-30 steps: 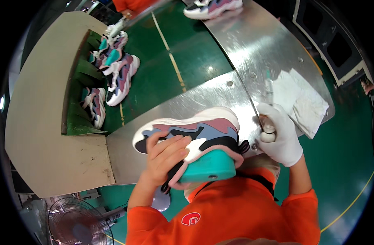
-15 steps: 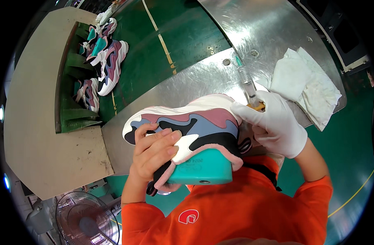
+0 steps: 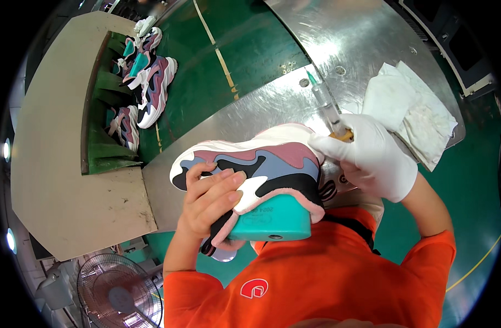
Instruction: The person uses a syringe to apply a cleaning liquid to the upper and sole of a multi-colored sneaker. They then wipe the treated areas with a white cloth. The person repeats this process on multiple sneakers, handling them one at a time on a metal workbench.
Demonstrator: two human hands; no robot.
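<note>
A sneaker (image 3: 286, 161) in white, mauve, blue-grey and black lies on its side before me, sole turned away, with a teal shoe last (image 3: 272, 221) filling its pink-lined opening. My bare left hand (image 3: 209, 199) grips it around the forefoot and laces; the thumb is mostly hidden. In a white glove, my right hand (image 3: 373, 156) is closed around a clear syringe (image 3: 326, 104) with a green tip and a yellowish end. The syringe points up and away, its tip over the metal tabletop. The gloved fingertips are close to the heel; whether they touch it I cannot tell.
White folded cloths (image 3: 412, 109) lie on the metal table (image 3: 245, 126) at right. A green conveyor belt (image 3: 250, 44) runs beyond, carrying several similar sneakers (image 3: 157, 90) at left beside a green flapped opening (image 3: 100, 109). A fan (image 3: 119, 295) stands at lower left.
The syringe has tilted slightly further left, with its tip a little higher. The sneaker and my left hand have shifted slightly right in view. Both grips stay the same.
</note>
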